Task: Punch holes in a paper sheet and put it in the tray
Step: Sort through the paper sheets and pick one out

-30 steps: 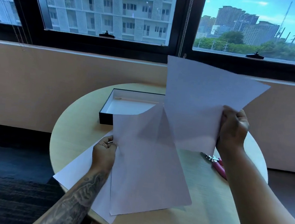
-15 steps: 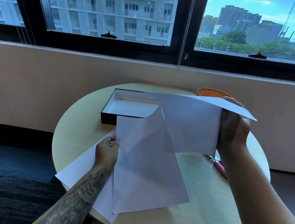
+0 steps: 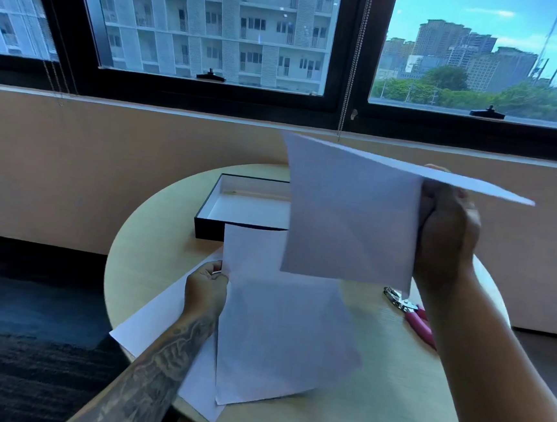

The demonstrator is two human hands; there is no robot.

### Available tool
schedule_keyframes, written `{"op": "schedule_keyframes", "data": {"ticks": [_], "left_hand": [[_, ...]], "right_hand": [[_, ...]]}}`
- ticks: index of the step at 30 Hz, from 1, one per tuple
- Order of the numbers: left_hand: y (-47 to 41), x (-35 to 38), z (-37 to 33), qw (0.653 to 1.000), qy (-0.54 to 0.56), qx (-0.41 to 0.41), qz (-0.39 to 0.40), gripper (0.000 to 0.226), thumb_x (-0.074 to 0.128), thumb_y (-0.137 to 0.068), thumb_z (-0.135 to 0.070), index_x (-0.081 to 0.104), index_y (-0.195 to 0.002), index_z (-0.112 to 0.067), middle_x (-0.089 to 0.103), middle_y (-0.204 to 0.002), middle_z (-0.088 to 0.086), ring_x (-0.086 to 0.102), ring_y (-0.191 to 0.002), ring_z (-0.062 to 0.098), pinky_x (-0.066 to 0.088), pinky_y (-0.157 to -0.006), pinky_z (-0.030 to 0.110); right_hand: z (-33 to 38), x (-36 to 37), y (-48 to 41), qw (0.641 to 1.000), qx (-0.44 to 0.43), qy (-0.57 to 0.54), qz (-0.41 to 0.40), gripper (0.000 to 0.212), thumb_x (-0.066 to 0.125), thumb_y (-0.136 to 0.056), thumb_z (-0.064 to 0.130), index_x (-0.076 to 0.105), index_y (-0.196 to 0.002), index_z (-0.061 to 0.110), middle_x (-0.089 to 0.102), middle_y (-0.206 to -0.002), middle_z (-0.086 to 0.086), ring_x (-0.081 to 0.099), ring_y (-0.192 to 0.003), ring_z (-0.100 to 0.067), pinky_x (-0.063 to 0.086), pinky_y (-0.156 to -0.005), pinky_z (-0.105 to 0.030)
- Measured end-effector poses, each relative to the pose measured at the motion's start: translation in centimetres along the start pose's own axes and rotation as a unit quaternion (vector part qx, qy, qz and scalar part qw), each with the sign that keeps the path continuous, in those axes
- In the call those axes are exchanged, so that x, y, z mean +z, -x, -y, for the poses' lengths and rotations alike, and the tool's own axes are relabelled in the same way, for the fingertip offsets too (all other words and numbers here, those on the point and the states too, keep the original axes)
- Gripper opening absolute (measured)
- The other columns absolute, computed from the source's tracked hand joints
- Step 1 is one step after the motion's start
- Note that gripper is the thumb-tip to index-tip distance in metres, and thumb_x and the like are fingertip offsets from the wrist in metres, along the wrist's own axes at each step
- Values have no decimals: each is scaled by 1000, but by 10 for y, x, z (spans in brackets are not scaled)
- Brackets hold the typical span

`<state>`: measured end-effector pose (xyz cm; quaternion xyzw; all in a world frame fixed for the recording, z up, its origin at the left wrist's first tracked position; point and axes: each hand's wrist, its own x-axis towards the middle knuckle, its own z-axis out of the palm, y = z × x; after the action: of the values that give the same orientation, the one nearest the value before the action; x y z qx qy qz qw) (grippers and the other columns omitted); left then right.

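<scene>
Held one paper sheet above the tabletop, before the black tray, with the right grip curled round its edge, likely to separate it. Pinched the lower sheet in the left grip, holding it back.

Head view — forward, down, near the table

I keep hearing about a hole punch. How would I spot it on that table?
Look at the round wooden table below the window. On its right side, just under the lower corner of the sheet held up by the right hand, lies the hole punch. Unlike the white sheets around it, it has a shiny metal head and pink handles.
</scene>
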<state>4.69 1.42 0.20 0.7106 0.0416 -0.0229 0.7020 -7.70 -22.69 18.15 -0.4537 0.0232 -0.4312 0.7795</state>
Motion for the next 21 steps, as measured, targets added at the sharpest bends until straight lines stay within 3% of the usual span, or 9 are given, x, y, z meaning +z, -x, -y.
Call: {"op": "schedule_keyframes", "data": {"ticks": [2,6,10,13,17,19,21], "left_hand": [[2,-1,-1,1000,20,-3,18,15,64,-94,-14,77,-101,-19,79,-92,10,67,-72,28,57,-71,41],[5,-5,-5,993,98,-32,61,25,64,-89,-2,78,-101,-19,78,-98,14,72,-89,38,58,-88,54],[7,-6,-12,984,162,-51,60,25,58,-94,2,76,-104,-13,78,-91,14,68,-80,33,56,-83,46],[12,-3,-21,975,196,-44,94,26,52,-97,3,72,-106,-10,79,-91,8,73,-73,22,60,-74,37],[15,-2,-33,963,227,-48,133,26,49,-100,-2,68,-118,-7,76,-106,11,73,-81,20,59,-75,36],[19,-1,-39,953,251,-61,161,26,50,-102,-10,67,-121,-6,74,-113,11,74,-89,21,62,-74,34],[25,0,-45,950,238,-60,192,26,54,-101,-14,67,-122,-6,74,-116,13,75,-93,23,62,-72,34]], "right_hand": [[-9,-6,2,997,27,63,-29,20,55,-92,1,58,-78,15,54,-58,2,47,-50,-12,38,-49,-19],[-49,-38,12,977,104,185,-22,11,64,-93,10,66,-84,16,63,-77,-7,55,-71,-19,45,-59,-28],[-85,-63,34,944,164,286,18,12,62,-94,6,66,-83,9,58,-77,-11,51,-72,-17,41,-57,-26],[-99,-70,45,937,177,300,33,18,60,-94,0,66,-82,12,65,-74,0,56,-65,-9,46,-56,-18],[-104,-75,48,941,203,269,46,28,63,-92,-2,64,-111,19,77,-105,-7,74,-93,-23,58,-86,-41],[-101,-70,50,947,195,250,51,33,62,-92,-4,62,-117,18,77,-107,-8,74,-99,-26,59,-89,-45],[-95,-64,53,959,171,217,66,34,58,-94,-7,62,-120,14,78,-106,-4,75,-98,-22,61,-86,-38]]}}
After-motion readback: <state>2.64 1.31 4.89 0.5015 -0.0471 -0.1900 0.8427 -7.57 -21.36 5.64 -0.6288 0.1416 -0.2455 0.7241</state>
